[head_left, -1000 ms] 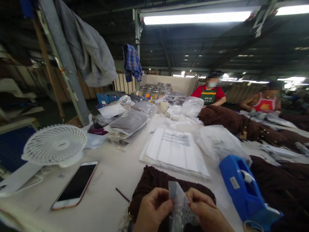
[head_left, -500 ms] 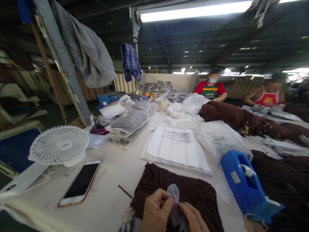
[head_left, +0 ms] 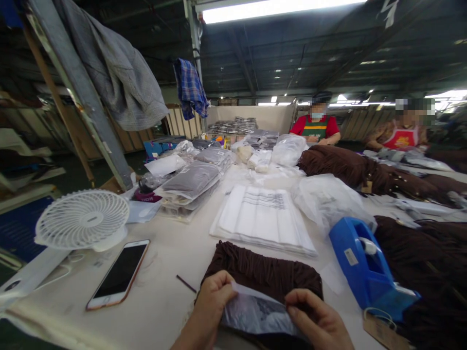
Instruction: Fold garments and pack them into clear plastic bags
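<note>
A dark brown gathered-fabric bag (head_left: pixel 262 265) lies on the table at the bottom middle. Over its near part, a translucent plastic sheet (head_left: pixel 257 311) is stretched between my two hands. My left hand (head_left: pixel 213 301) pinches the sheet's left edge between thumb and fingers. At its right edge, my right hand (head_left: pixel 314 313) is closed on the same plastic. The bag's near side is partly hidden by the sheet and my hands. A thin dark strip (head_left: pixel 186 283) sticks out to the left of the bag.
Behind the bag lies a stack of white printed plastic bags (head_left: pixel 262 214). A blue tape dispenser (head_left: pixel 368 267) stands at right, beside brown goods (head_left: pixel 426 257). To the left are a phone (head_left: pixel 118 274), a white fan (head_left: pixel 83 218) and packed grey items (head_left: pixel 189 180). Two people sit farther back.
My hands have moved apart. The plastic, bunched between my fingers before, is now spread wide across the bag's near part. The camera view has shifted slightly.
</note>
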`<move>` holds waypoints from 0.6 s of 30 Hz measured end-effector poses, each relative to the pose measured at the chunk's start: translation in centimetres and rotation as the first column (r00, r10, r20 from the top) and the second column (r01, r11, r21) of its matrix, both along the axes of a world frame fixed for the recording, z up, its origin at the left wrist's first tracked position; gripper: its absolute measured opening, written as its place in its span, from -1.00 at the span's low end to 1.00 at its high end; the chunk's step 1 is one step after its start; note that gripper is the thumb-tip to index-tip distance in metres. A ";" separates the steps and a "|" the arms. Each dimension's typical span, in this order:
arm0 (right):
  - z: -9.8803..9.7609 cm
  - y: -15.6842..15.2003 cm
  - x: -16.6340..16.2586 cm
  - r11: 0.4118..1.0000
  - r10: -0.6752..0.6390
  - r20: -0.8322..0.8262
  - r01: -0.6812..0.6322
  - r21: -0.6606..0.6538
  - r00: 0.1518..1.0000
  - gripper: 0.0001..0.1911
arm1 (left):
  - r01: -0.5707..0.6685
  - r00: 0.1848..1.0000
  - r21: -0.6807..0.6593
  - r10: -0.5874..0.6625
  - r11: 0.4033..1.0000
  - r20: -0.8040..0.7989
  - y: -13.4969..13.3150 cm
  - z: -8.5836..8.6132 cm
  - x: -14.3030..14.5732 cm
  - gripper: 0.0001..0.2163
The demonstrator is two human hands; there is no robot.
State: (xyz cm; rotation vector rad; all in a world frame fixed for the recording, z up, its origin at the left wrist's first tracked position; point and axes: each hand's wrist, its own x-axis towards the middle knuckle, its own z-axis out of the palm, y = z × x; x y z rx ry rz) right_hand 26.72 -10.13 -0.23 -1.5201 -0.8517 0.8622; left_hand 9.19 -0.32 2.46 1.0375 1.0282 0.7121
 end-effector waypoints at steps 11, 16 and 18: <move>1.9 1.9 2.0 0.965 0.130 0.607 -0.241 0.105 0.784 -0.88 | 0.090 0.969 0.112 -0.061 0.990 -0.239 2.5 -0.1 0.6 -0.81; 1.9 2.3 2.8 0.962 0.077 0.699 -0.237 0.134 0.711 -0.82 | 0.160 0.918 0.268 -0.043 0.950 -0.395 3.5 -0.9 0.8 -0.84; 1.6 2.7 3.0 0.962 0.077 0.745 -0.246 0.119 0.663 -0.79 | 0.209 0.868 0.356 -0.005 0.911 -0.496 3.9 -1.0 1.1 -0.83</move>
